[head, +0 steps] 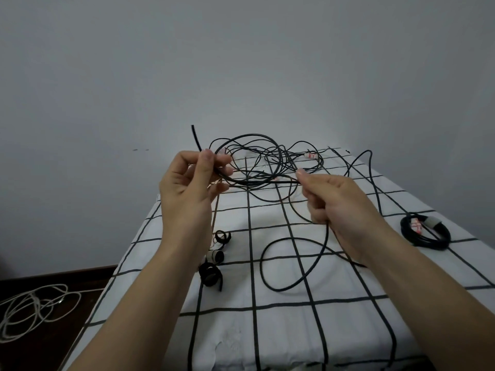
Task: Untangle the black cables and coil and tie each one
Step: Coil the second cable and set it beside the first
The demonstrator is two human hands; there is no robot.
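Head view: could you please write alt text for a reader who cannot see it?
The left hand and right hand hold up tangled black cables over a grid-patterned sheet; a coiled, tied cable lies at right, strap rolls at left.

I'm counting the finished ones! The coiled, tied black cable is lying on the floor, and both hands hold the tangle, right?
Not quite. The head view shows the coiled, tied black cable lying on the checked cloth, not the floor. The left hand and right hand do both hold the tangle.
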